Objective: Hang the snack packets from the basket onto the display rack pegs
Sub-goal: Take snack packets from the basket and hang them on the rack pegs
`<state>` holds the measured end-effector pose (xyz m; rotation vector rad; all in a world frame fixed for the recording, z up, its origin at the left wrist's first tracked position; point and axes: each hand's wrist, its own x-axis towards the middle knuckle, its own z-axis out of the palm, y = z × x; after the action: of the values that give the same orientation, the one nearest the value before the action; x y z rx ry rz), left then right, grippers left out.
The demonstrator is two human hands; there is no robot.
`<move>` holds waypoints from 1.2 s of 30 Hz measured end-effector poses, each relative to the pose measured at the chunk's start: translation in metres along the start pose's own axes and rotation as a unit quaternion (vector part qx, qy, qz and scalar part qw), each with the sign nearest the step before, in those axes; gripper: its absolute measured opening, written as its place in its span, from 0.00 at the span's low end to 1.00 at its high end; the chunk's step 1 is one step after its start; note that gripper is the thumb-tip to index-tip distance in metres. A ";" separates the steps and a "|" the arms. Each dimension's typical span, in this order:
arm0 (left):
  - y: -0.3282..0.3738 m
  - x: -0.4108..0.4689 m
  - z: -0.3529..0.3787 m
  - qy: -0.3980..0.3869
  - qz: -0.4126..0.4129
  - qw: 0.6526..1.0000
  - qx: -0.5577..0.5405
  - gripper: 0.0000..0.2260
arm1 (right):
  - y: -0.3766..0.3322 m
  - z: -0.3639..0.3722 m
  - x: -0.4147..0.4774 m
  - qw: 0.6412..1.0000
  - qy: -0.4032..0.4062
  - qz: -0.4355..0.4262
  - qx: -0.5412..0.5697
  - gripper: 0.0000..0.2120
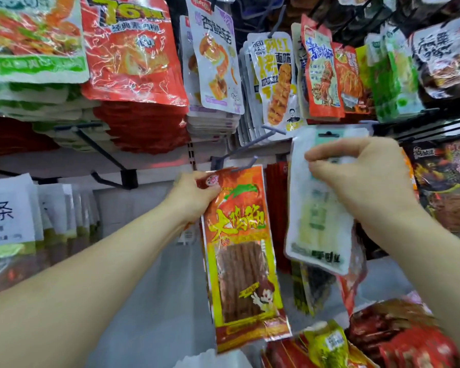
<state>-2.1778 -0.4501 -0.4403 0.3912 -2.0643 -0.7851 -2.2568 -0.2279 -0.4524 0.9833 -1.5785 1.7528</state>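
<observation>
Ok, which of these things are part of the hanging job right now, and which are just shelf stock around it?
In the job:
left hand gripping the orange packet
right hand pinching the white packet
grey peg
loose packets below

Just around:
red packets, already hung
purple packets, already hung
paper label

Bright, even light with faint shadows; its source is out of view. Glare streaks the glossy red packets (pixel 133 49) at upper left. The white packet (pixel 319 208) is smeared by motion blur, its print unreadable, while the orange packet (pixel 239 235) beside it is sharp. Wide-angle distortion bends the edges; corners look soft.
</observation>
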 end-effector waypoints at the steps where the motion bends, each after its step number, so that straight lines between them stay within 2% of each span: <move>1: -0.004 0.004 0.002 0.015 -0.016 1.000 0.009 0.06 | 0.004 0.001 -0.003 1.000 -0.016 0.015 0.018 0.10; 3: -0.012 0.013 0.006 0.039 -0.051 0.997 0.035 0.18 | 0.011 0.005 -0.011 0.996 -0.055 0.049 0.048 0.12; 5: -0.023 0.023 0.011 0.052 -0.061 0.995 0.055 0.23 | 0.020 0.010 -0.019 0.987 -0.091 0.089 0.101 0.16; 7: -0.018 0.015 0.010 0.057 -0.060 0.995 0.055 0.19 | 0.029 0.015 -0.026 0.977 -0.120 0.117 0.131 0.17; 9: -0.014 0.006 0.007 0.073 -0.049 0.996 0.033 0.13 | 0.035 0.020 -0.032 0.971 -0.145 0.133 0.133 0.14; 13: -0.015 -0.013 -0.003 0.155 -0.039 0.987 -0.014 0.09 | 0.036 0.031 -0.043 0.964 -0.171 0.151 0.134 0.11; 14: -0.015 -0.019 -0.006 0.173 -0.047 0.983 -0.035 0.09 | 0.035 0.034 -0.045 0.963 -0.168 0.163 0.135 0.12; 16: -0.015 -0.033 -0.013 0.180 -0.082 0.972 -0.125 0.17 | 0.035 0.044 -0.053 0.964 -0.160 0.183 0.110 0.14; 18: -0.010 -0.045 -0.021 0.174 -0.104 0.953 -0.224 0.16 | 0.034 0.055 -0.062 0.964 -0.165 0.194 0.081 0.13; 21: 0.002 -0.074 -0.024 0.116 -0.136 0.932 -0.315 0.14 | 0.027 0.064 -0.073 0.952 -0.212 0.202 0.093 0.07; 24: 0.004 -0.095 -0.019 0.026 -0.134 0.929 -0.343 0.17 | 0.014 0.068 -0.082 0.920 -0.312 0.194 0.134 0.19; 26: 0.001 -0.100 -0.014 0.006 -0.127 0.932 -0.339 0.20 | 0.009 0.071 -0.086 0.901 -0.348 0.192 0.173 0.18; 29: -0.003 -0.104 -0.008 -0.002 -0.112 0.932 -0.345 0.19 | 0.014 0.072 -0.091 0.908 -0.312 0.208 0.190 0.06; 32: -0.011 -0.101 -0.008 0.003 -0.100 0.927 -0.361 0.12 | 0.020 0.070 -0.095 0.908 -0.284 0.225 0.210 0.04; 35: -0.018 -0.096 -0.010 -0.005 -0.099 0.911 -0.400 0.11 | 0.022 0.068 -0.097 0.840 -0.283 0.298 0.354 0.05; 36: -0.018 -0.096 -0.010 -0.021 -0.108 0.905 -0.410 0.12 | 0.025 0.066 -0.098 0.829 -0.281 0.309 0.372 0.05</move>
<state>-2.1154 -0.4166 -0.5077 0.1183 -1.5465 -1.7039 -2.2127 -0.2914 -0.5449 1.5856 -1.6838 2.8647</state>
